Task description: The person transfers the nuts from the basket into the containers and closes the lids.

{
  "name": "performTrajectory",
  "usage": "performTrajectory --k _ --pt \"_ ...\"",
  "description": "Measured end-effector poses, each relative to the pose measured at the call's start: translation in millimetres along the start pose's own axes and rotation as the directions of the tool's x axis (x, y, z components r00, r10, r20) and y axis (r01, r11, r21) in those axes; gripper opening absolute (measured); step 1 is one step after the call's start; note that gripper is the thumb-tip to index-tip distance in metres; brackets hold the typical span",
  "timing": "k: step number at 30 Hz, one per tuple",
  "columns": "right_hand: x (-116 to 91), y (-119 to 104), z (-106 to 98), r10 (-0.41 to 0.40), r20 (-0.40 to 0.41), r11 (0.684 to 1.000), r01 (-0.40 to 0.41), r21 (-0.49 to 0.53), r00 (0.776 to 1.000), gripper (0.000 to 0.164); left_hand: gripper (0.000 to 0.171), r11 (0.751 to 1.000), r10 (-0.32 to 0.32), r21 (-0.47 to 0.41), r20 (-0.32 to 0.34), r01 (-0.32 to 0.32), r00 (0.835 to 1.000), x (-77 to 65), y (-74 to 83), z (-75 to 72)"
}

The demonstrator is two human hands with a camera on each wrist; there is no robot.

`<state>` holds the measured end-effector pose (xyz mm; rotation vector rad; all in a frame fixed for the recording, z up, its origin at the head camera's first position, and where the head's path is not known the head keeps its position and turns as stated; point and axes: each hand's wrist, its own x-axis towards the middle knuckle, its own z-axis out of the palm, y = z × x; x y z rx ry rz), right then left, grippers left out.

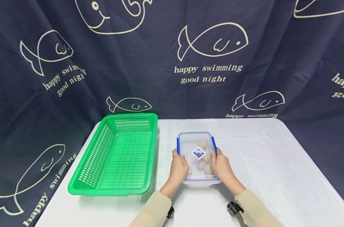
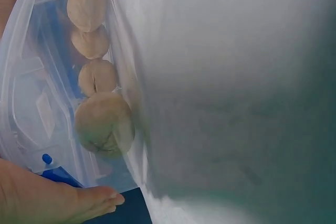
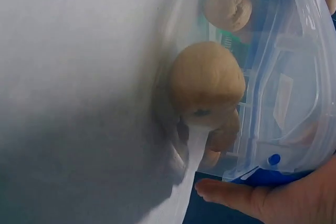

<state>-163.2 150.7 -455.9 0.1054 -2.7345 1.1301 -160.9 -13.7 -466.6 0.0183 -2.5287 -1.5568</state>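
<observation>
A clear plastic food container (image 1: pixel 189 142) with a lid, blue side clips and a diamond-shaped label (image 1: pixel 198 153) is between my two hands. Inside, several tan, round walnuts (image 2: pixel 105 124) lie along the bottom, mostly toward the right in the head view. My left hand (image 1: pixel 178 167) grips the left side, its thumb up by the lid. On the opposite side, my right hand (image 1: pixel 222 165) holds the container the same way. Both wrist views show fingers beside a blue clip (image 3: pixel 273 177). Whether the bottom touches the table cannot be told.
A green perforated plastic basket (image 1: pixel 152 157) with nothing in it stands on the left of the white-covered table (image 1: pixel 262 164). Behind the table hangs a dark blue curtain (image 1: pixel 160 88) with fish drawings and lettering.
</observation>
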Motion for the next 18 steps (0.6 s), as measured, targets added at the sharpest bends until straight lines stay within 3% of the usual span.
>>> performTrajectory --k 4,9,13,18 --pt "4 0 -8 0.022 0.087 1.000 -0.024 0.017 0.996 0.049 0.046 1.000 -0.019 -0.023 0.014 0.020 1.000 3.7 5.3 -0.4" --pt "3 -2 -28 0.022 0.225 1.000 -0.020 -0.012 0.974 0.055 0.061 0.999 0.029 -0.040 0.053 -0.027 0.998 -1.4 21.8 -11.1" --pt "5 -11 -46 -0.052 0.247 0.996 0.067 -0.053 0.968 0.052 0.062 0.991 0.047 -0.129 0.193 -0.022 0.980 -5.3 53.3 -33.0" --pt "17 -25 -68 -0.125 0.236 0.988 0.142 -0.057 0.964 0.048 0.060 0.962 -0.006 -0.257 0.335 0.097 0.942 8.1 100.6 -66.6"
